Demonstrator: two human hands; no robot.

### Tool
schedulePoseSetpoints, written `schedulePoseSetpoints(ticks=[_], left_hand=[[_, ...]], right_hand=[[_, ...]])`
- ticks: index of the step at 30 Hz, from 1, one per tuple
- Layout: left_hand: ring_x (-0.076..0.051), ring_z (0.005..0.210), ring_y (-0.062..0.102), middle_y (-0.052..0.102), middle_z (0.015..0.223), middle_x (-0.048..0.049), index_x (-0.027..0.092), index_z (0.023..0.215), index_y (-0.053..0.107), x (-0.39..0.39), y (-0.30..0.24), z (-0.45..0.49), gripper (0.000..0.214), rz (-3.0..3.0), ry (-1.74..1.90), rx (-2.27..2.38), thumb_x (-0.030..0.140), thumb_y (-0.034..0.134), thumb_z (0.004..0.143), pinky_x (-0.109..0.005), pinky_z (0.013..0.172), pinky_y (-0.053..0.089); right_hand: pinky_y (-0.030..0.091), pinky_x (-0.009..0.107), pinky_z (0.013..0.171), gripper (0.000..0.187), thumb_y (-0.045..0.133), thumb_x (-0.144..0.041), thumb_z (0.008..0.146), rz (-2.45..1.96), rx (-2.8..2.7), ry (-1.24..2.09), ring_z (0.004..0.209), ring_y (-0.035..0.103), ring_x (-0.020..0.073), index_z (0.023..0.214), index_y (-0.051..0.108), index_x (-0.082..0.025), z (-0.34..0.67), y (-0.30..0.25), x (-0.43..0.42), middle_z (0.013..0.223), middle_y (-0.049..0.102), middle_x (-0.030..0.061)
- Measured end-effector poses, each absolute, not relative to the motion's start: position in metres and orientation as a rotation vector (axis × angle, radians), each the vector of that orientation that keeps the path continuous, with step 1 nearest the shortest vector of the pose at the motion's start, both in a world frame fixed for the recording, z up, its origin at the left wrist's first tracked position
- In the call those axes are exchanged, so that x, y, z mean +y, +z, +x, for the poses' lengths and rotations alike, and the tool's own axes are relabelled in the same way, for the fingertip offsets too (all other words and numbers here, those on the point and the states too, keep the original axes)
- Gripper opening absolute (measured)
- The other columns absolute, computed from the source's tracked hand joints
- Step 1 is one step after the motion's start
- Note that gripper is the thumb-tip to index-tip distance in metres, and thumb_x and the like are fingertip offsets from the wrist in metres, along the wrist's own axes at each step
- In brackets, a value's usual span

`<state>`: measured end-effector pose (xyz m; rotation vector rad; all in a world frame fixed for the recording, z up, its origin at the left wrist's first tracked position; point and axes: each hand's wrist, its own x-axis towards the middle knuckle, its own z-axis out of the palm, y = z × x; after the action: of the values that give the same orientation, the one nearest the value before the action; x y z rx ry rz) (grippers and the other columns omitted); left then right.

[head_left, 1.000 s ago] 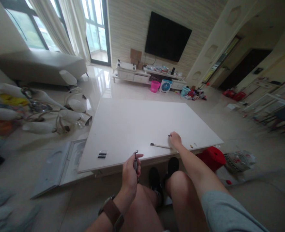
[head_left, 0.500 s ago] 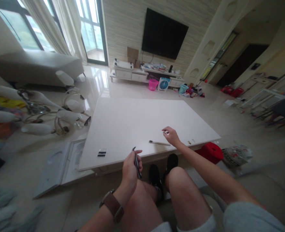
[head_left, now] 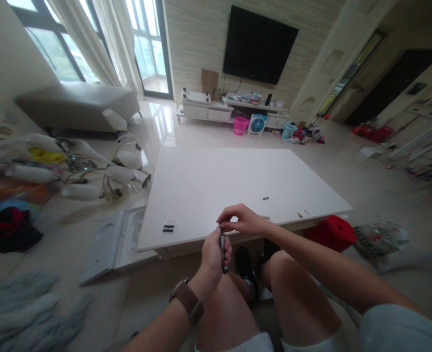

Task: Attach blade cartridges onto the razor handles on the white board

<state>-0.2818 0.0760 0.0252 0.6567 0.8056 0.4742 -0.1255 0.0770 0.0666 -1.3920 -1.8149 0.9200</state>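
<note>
I sit at the near edge of a low white table [head_left: 238, 176]. My left hand [head_left: 214, 254], with a brown watch on its wrist, is closed around a thin dark pen-like tool [head_left: 222, 252] held upright over my knee. My right hand [head_left: 240, 221] has come across to the top of that tool, its thumb and forefinger pinched at the tip; what they pinch is too small to see. A small dark piece [head_left: 265, 198] and two tiny pale bits [head_left: 302, 213] lie on the table to the right. A black-and-white striped piece [head_left: 168, 226] lies near the front left.
A red stool [head_left: 329, 232] and a printed bag [head_left: 380, 238] stand right of the table. A grey tray [head_left: 109, 239] lies at its left corner, a chandelier with white shades [head_left: 102, 176] beyond. A TV unit, pink bin and fan stand by the far wall.
My right hand left the far-right part of the table and came back to the top of the tool in my left hand. My head turned slightly left.
</note>
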Motion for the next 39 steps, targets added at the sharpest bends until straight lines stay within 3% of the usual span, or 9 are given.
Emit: schedulePoseSetpoints(ticks=[3,6,13,17,21,25,29,39], left_hand=[[-0.01,0.038,0.041,0.051,0.05,0.002,0.016,0.079,0.061,0.077,0.026,-0.281,0.042,0.632,0.559,0.838,0.056,0.049,0.083,-0.021,0.038,0.027],[-0.011,0.041,0.044,0.055,0.056,0.0035,0.015,0.105,0.059,0.077,0.024,-0.28,0.045,0.649,0.557,0.855,0.052,0.051,0.08,-0.022,0.04,0.03],[-0.014,0.048,0.052,0.059,0.063,-0.0014,0.017,0.09,0.061,0.066,0.019,-0.282,0.025,1.085,0.171,0.824,0.035,0.047,0.079,-0.026,0.049,0.036],[-0.024,0.078,0.065,0.069,0.083,-0.0101,0.02,0.087,0.066,0.057,0.02,-0.297,0.021,1.846,0.13,0.639,0.029,0.047,0.084,-0.034,0.071,0.047],[-0.034,0.099,0.064,0.07,0.1,-0.0185,0.017,0.096,0.07,0.054,0.023,-0.31,0.028,2.348,-0.142,0.545,0.026,0.046,0.086,-0.047,0.085,0.049],[-0.039,0.107,0.062,0.069,0.107,-0.0224,0.014,0.1,0.073,0.054,0.031,-0.314,0.032,2.374,-0.346,0.6,0.019,0.046,0.085,-0.054,0.085,0.051],[-0.04,0.103,0.065,0.07,0.107,-0.0235,0.012,0.103,0.074,0.055,0.038,-0.314,0.034,2.346,-0.418,0.624,0.016,0.046,0.085,-0.053,0.08,0.054],[-0.039,0.107,0.064,0.069,0.111,-0.0218,0.011,0.109,0.072,0.056,0.039,-0.313,0.033,2.379,-0.472,0.596,0.02,0.049,0.086,-0.053,0.084,0.055]], right_hand=[[0.052,0.028,0.073,0.013,0.066,-0.028,0.086,-1.428,-1.711,0.813,0.078,0.066,0.0158,0.091,0.073,-0.018,-0.118,0.054,0.088,0.084,0.072,0.0036],[0.053,0.029,0.073,0.014,0.066,-0.029,0.084,-1.431,-1.451,0.765,0.076,0.066,0.0159,0.091,0.07,-0.018,-0.101,0.036,0.114,0.081,0.071,0.0025],[0.049,0.026,0.068,0.007,0.064,-0.013,0.08,-1.716,-1.535,0.646,0.068,0.064,0.0147,0.082,0.07,-0.015,-0.092,-0.015,0.179,0.071,0.07,0.0025],[0.047,0.026,0.071,0.009,0.065,-0.009,0.079,-1.794,-1.652,0.645,0.07,0.063,0.0148,0.08,0.073,-0.015,-0.116,-0.047,0.198,0.073,0.072,0.0037],[0.046,0.027,0.074,0.012,0.064,-0.008,0.081,-1.861,-1.734,0.644,0.077,0.065,0.0174,0.083,0.075,-0.014,-0.13,-0.071,0.213,0.08,0.074,0.0067],[0.046,0.027,0.076,0.014,0.065,-0.009,0.082,-1.911,-1.813,0.644,0.083,0.066,0.0188,0.088,0.076,-0.014,-0.132,-0.083,0.224,0.089,0.076,0.0078],[0.046,0.026,0.078,0.015,0.065,-0.011,0.082,-1.936,-1.889,0.632,0.086,0.066,0.0186,0.091,0.077,-0.015,-0.135,-0.088,0.229,0.093,0.075,0.0078],[0.046,0.025,0.076,0.015,0.064,-0.018,0.086,-1.949,-2.025,0.509,0.083,0.063,0.0159,0.096,0.074,-0.015,-0.142,-0.081,0.223,0.095,0.069,0.0072]])
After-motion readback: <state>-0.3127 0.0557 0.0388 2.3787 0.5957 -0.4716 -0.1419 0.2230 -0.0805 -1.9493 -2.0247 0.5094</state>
